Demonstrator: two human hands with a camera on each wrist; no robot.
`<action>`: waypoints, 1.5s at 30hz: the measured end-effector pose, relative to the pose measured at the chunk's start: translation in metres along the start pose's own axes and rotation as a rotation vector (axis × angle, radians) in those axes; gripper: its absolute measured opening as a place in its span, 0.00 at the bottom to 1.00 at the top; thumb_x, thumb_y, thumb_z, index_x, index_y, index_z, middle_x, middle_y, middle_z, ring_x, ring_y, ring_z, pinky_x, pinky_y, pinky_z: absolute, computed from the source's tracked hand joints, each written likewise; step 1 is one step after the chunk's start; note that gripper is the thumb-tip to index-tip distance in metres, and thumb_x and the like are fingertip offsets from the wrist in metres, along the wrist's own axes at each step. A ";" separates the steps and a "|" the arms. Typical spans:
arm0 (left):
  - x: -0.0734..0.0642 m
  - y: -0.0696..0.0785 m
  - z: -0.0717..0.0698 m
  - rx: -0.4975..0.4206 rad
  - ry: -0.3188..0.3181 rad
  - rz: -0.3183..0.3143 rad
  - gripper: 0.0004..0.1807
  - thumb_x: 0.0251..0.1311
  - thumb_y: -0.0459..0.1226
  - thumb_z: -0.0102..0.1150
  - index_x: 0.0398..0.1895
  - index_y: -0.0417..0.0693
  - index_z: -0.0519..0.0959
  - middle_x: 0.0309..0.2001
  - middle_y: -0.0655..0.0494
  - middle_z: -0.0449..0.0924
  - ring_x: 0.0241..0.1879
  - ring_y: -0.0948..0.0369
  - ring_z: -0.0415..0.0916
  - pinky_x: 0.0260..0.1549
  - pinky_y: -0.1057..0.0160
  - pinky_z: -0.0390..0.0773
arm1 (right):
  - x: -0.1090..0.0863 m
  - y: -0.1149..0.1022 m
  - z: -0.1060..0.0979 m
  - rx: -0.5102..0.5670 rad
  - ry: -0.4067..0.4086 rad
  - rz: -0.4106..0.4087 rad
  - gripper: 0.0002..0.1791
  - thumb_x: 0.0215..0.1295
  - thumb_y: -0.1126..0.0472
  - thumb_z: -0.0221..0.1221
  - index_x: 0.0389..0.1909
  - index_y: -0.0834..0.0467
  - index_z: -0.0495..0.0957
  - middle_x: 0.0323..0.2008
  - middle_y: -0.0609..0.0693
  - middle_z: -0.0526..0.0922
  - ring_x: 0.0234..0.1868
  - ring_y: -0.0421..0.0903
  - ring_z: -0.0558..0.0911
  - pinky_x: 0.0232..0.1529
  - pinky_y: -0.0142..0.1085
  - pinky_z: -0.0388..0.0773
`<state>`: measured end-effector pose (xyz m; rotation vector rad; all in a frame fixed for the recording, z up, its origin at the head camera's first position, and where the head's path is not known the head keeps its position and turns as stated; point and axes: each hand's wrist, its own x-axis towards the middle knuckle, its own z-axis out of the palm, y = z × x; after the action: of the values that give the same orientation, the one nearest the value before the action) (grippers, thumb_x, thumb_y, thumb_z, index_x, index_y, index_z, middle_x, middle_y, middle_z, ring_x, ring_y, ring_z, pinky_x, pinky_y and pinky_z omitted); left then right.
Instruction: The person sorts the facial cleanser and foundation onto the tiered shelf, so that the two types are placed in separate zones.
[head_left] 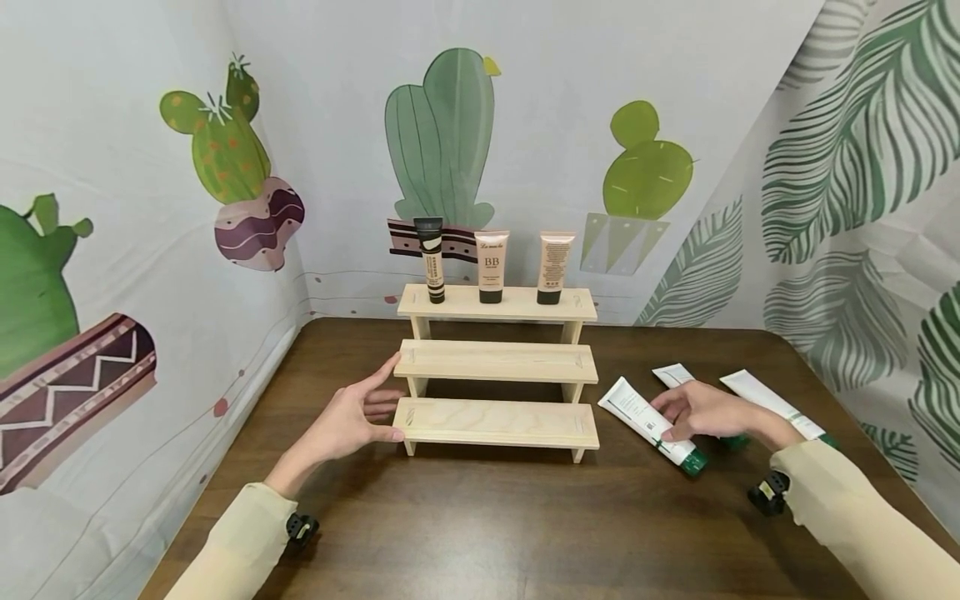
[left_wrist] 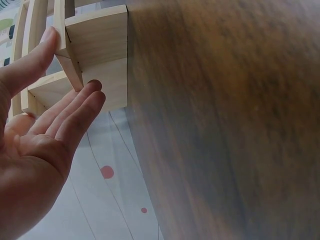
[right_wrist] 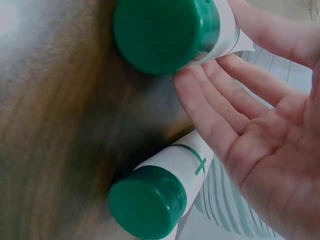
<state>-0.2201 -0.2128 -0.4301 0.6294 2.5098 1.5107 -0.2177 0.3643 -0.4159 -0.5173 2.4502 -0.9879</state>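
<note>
At the right, my right hand pinches a white tube with a green cap between thumb and fingers. The tube slants, cap end toward me; its cap fills the top of the right wrist view. A second white tube lies partly hidden behind this hand, and a third white tube lies to its right. My left hand touches the left end of a three-step wooden stand, its thumb at the lowest step and index finger at the middle one. Its fingers are fairly straight.
On the stand's top step stand a black-and-beige tube, a pink BB cream tube and another pink tube, caps down. A brown wooden table lies beneath. Behind hangs a cloth printed with cacti and leaves.
</note>
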 end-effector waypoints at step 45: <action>0.001 -0.004 0.000 0.007 0.004 0.011 0.68 0.46 0.27 0.84 0.87 0.65 0.52 0.60 0.31 0.81 0.55 0.44 0.84 0.56 0.48 0.85 | -0.031 -0.061 0.043 0.152 0.555 -0.125 0.29 0.64 0.67 0.73 0.63 0.73 0.77 0.49 0.63 0.86 0.44 0.41 0.86 0.42 0.31 0.85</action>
<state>-0.2219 -0.2140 -0.4333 0.6423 2.5199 1.5094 -0.1585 0.3142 -0.3917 -0.3837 2.8063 -1.5244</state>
